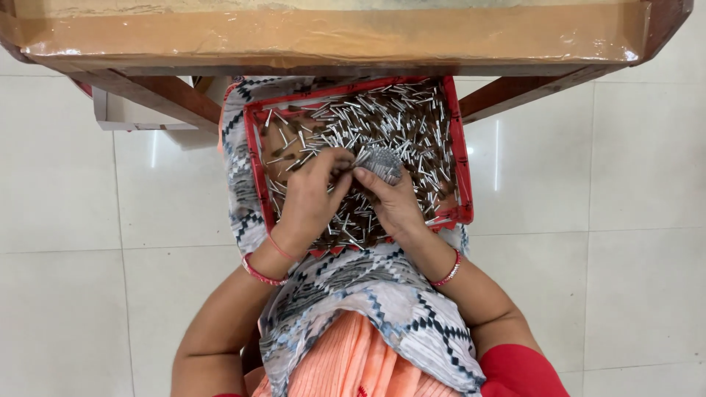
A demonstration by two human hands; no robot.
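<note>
Head view looks straight down on your lap. Your right hand (397,202) is closed around a tight bundle of small metal pins (381,163), gripping it near its base so the even ends stand up clear of the fingers. Your left hand (312,195) meets it from the other side, fingertips pinched at the bundle's edge, probably on a single pin, though the frame is too small to confirm that. Holding both hands together over the middle keeps any dropped piece inside the red tray (462,158) directly beneath them. Loose pins (412,121) lie scattered across the tray, thickest beyond your hands, thinner to the left of your left hand. The tray rests on the patterned cloth (382,294) over your knees, just under your wrists. Beyond the tray's far rim sits the edge of a wooden table (331,37), with pale floor tiles (625,220) on both sides.
</note>
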